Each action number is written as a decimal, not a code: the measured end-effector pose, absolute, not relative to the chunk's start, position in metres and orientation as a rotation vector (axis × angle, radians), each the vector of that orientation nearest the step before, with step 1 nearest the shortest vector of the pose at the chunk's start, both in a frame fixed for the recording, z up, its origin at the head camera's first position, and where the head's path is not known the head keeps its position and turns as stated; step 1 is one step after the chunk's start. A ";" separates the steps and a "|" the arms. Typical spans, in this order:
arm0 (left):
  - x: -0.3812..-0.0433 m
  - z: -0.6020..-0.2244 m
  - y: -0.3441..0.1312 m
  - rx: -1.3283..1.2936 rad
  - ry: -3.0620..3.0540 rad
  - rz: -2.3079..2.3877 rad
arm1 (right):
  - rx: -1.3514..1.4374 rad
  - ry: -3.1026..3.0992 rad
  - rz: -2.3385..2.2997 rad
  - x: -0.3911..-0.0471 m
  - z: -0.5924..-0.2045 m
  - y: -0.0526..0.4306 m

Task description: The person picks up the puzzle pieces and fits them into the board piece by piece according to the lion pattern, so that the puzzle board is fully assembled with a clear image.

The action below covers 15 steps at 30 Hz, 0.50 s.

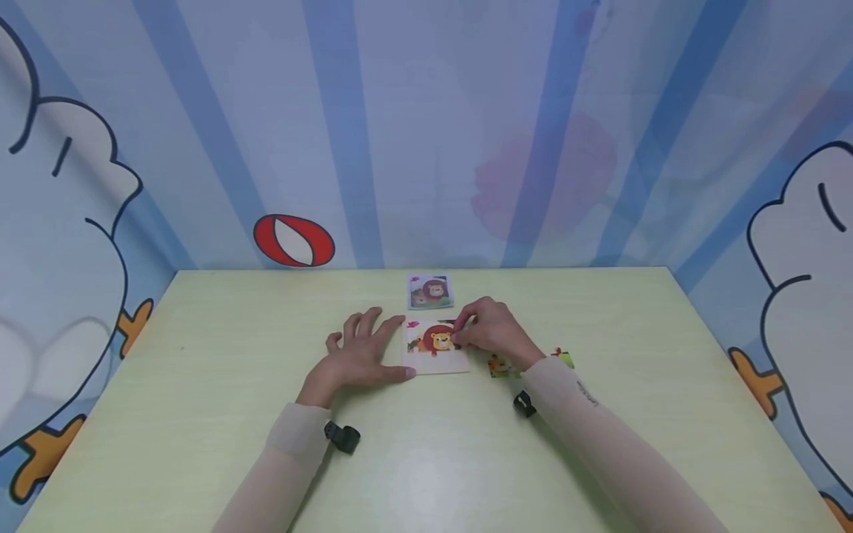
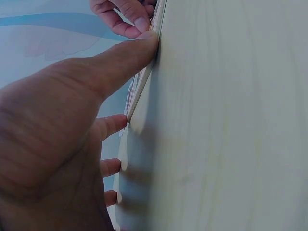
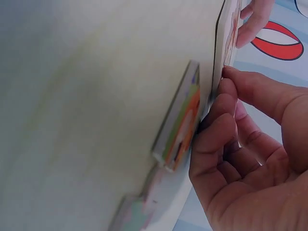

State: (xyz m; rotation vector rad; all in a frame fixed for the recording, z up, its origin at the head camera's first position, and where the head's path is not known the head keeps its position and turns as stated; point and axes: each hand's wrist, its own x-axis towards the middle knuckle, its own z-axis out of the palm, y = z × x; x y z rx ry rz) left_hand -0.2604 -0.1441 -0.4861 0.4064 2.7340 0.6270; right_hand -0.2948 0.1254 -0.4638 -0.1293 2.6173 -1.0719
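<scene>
In the head view, a square white puzzle board [image 1: 436, 364] lies on the table, its upper part filled with a lion picture [image 1: 437, 339]. My left hand [image 1: 363, 357] is spread at its left side, with the thumb [image 2: 139, 45] on the lower left edge and the index finger touching near the upper left corner. At the picture's right edge, my right hand [image 1: 492, 327] pinches a small puzzle piece between thumb and curled fingers, mostly hidden by the fingertips [image 3: 230, 72]. Loose puzzle pieces [image 3: 180, 127] lie right of the board, partly under the right wrist.
A small lion picture card [image 1: 429, 292] lies just beyond the board, near the table's [image 1: 426, 459] back edge. Another loose piece [image 1: 563, 357] shows beyond the right sleeve. A printed backdrop [image 1: 426, 133] rises behind the table and along both sides.
</scene>
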 end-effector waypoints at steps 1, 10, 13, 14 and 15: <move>-0.260 -0.486 -0.144 0.406 2.733 0.626 | -0.134 2.622 -1.066 -0.295 -0.464 0.126; -0.261 -0.488 -0.142 0.420 2.748 0.621 | -0.153 2.619 -1.080 -0.294 -0.464 0.127; -0.261 -0.490 -0.143 0.421 2.766 0.604 | -0.143 2.582 -1.116 -0.294 -0.464 0.129; -0.261 -0.491 -0.143 0.422 2.770 0.600 | -0.141 2.566 -1.133 -0.294 -0.464 0.130; -0.262 -0.492 -0.143 0.420 2.770 0.599 | -0.142 2.546 -1.156 -0.294 -0.464 0.131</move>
